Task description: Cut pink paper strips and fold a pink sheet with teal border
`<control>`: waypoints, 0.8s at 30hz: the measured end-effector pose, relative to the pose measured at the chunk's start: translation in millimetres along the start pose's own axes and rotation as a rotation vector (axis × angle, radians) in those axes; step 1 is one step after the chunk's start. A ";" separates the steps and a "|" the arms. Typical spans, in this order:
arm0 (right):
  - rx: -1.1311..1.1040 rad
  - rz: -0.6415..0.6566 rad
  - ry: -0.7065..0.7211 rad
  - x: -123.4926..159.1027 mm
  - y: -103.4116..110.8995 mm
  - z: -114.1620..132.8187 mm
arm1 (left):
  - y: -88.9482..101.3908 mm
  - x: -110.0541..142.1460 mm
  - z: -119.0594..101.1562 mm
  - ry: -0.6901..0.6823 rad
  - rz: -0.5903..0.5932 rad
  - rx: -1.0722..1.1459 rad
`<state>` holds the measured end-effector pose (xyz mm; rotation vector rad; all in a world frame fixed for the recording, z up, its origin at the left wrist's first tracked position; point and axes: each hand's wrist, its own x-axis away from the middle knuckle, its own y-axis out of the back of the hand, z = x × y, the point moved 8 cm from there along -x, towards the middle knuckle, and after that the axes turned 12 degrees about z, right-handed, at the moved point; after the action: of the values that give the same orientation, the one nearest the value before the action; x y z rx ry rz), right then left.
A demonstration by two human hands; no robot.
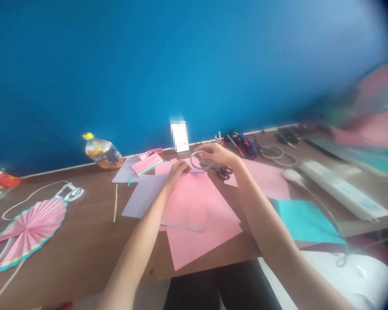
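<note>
right hand (216, 154): clear ring (200, 161); left hand (177, 171): pink paper (197, 211)

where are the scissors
In the head view, the black-handled scissors lie just below the right hand, between the central pink paper and the pink sheet further right.

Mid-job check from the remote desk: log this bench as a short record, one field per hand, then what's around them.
left hand: left hand on a pink paper sheet
right hand: right hand gripping a tape roll
beside hands: black-handled scissors
further off: pleated pink paper fan; plastic bottle
</note>
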<state>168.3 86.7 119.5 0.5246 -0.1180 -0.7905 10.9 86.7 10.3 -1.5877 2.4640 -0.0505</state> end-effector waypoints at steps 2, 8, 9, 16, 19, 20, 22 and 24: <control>0.074 -0.035 -0.037 -0.7 2.1 -3.9 | 1.2 0.0 0.0 -0.010 -0.002 0.035; 0.211 -0.086 -0.040 -1.6 8.4 -5.3 | 4.2 -3.2 -11.3 0.075 0.036 -0.031; 0.217 -0.093 -0.039 -1.8 9.4 -5.7 | 7.7 -3.2 -16.1 0.082 0.026 -0.070; 0.297 -0.180 -0.175 3.1 19.7 -15.8 | 38.2 8.3 -47.3 0.099 0.119 -0.488; 0.272 -0.219 -0.238 8.4 25.4 -20.9 | 47.1 15.4 -53.5 0.077 0.227 -0.707; 0.283 -0.232 -0.255 9.8 27.9 -24.1 | 51.5 17.1 -55.7 0.062 0.231 -0.760; 0.345 -0.255 -0.281 11.9 33.5 -33.3 | 61.9 19.6 -58.8 0.052 0.220 -0.832; 0.429 -0.261 -0.317 13.3 38.6 -47.9 | 74.0 22.0 -59.2 0.080 0.198 -0.877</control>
<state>216.7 119.3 95.8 0.8273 -0.5285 -1.1093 -75.7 92.8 54.3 -1.5782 2.8697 1.1549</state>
